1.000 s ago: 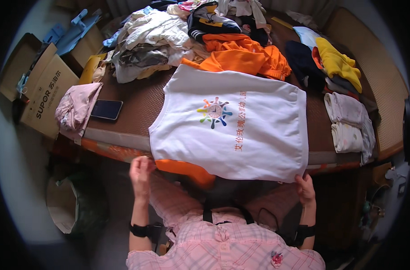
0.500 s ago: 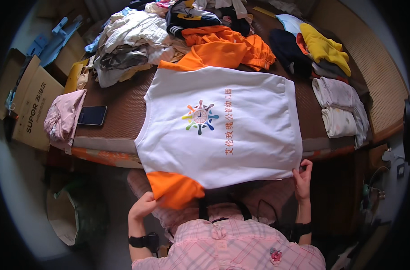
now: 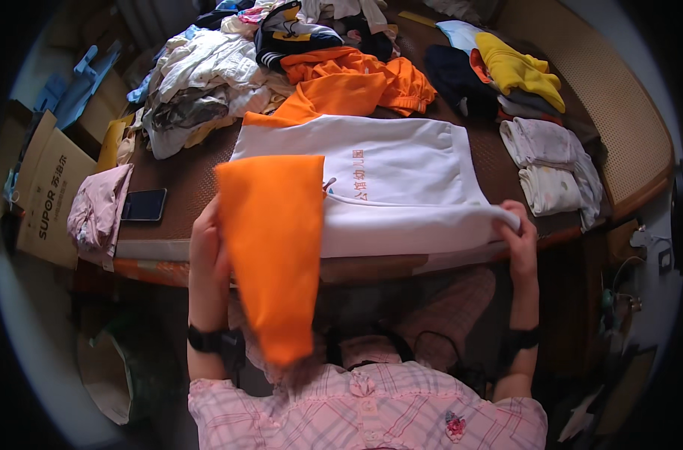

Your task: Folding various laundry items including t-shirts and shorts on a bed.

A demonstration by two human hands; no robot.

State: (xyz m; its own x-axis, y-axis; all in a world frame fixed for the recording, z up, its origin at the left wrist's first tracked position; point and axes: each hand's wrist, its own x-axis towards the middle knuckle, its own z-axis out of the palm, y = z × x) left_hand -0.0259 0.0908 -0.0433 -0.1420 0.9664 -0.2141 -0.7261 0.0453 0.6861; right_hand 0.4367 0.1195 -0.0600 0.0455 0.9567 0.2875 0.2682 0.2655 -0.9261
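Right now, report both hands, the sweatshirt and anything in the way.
Left hand holding an orange sleeve; right hand pinching white hem. White sweatshirt folded over at near side, print partly covered. Smartphone lies clear, left; no obstruction visible.

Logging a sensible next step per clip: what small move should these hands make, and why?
Probably lower the folded side of the white shirt flat: the right hand pinches its hem, the left hand is at the orange sleeve, fingers partly hidden, and the fold covers only part of the print.
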